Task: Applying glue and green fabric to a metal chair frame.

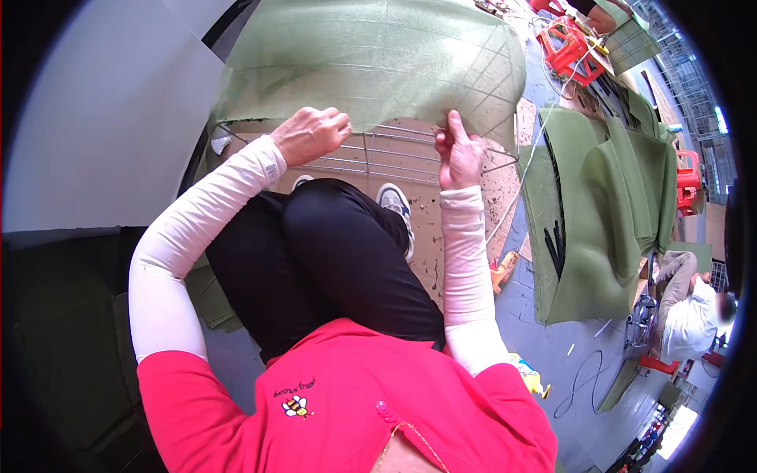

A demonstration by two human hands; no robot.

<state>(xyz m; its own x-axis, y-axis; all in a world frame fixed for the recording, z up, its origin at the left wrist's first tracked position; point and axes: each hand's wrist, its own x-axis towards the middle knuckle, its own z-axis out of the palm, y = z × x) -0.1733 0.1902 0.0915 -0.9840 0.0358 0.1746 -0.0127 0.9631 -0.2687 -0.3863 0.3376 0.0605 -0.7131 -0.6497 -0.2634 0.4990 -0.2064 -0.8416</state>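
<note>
A sheer green mesh fabric point(355, 55) spreads over a metal wire frame point(394, 164), whose rods show through it and stick out below its near edge. My left hand point(311, 135) is closed at that edge, fingertips curled together, seemingly pinching the mesh; the exact grip is hidden. To the right, my right hand point(460, 154) has its thumb raised against the edge and its fingers curled, pinching the mesh. Between the two hands the edge dips in a loose curve.
A brown board point(430, 229) lies under the frame by my shoes. Stacked green sheets point(599, 229) are on the right, with an orange-handled tool point(505, 270) nearby. Red stools point(569, 51) and a seated person point(690, 315) are farther right. A pale panel point(102, 118) stands left.
</note>
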